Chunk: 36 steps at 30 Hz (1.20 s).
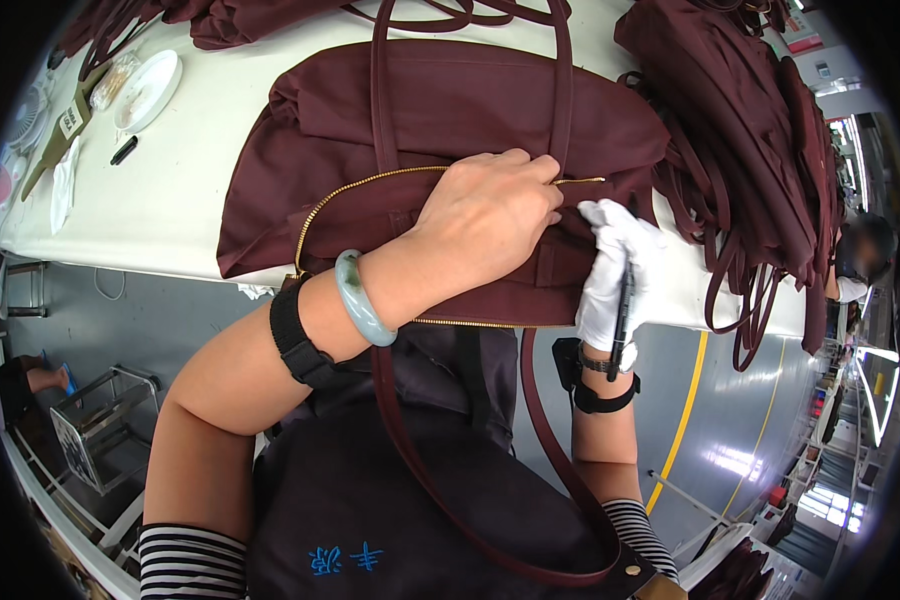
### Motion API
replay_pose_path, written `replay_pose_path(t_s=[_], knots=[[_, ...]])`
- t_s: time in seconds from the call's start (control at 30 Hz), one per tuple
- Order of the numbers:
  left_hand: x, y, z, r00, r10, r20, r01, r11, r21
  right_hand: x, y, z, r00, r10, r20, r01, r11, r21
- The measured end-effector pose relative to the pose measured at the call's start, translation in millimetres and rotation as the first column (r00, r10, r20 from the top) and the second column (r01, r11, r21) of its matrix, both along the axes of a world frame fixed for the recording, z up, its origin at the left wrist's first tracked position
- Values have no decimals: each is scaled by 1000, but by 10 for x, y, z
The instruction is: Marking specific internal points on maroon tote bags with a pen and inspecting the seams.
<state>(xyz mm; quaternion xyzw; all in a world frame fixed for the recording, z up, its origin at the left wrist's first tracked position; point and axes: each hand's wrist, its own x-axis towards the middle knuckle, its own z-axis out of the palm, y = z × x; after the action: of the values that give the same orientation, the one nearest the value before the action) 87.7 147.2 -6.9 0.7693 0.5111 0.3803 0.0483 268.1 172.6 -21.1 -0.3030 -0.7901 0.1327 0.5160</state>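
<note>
A burgundy fabric bag (470,100) with long straps and an open gold zipper (339,191) lies before me at the table's edge. My left hand (490,207), bare with a pale green bangle on the wrist, is curled over the bag's opening, gripping at the zipper edge; what its fingertips hold is partly hidden. My right hand (615,255), in a white glove, is closed on a black pen (620,320) that points down along the wrist, with its fingertips beside the zipper's end, against the bag.
More burgundy bags (725,130) are heaped right and behind on the white table (120,210). At left are a plate (150,90), a small black object (124,150) and a fan (28,115). Other people (860,245) work at far right and lower left, near a metal stool (95,420).
</note>
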Motion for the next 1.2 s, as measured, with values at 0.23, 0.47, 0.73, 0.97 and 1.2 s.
replay_pose_path(t_s=[0.23, 0.47, 0.73, 0.97, 1.2], knots=[[4, 15, -10, 1000, 1, 11, -1, 1000, -1, -77, -22, 29, 996, 52, -72, -59, 994, -92], [-7, 6, 0, 1000, -6, 0, 6, 1000, -26, -58, -37, -1, 995, -27, -99, 13, 989, -146], [1, 10, -8, 1000, 1, 3, -1, 1000, -28, -60, 18, 58, 999, 26, 43, -23, 997, -75], [-7, 4, -9, 1000, -7, -4, 7, 1000, -25, -46, -21, 37, 912, -94, -400, -42, 947, -319], [-235, -301, 175, 987, 70, -144, -31, 965, 261, 114, -156, 216, 809, -34, -587, 3, 999, -53]])
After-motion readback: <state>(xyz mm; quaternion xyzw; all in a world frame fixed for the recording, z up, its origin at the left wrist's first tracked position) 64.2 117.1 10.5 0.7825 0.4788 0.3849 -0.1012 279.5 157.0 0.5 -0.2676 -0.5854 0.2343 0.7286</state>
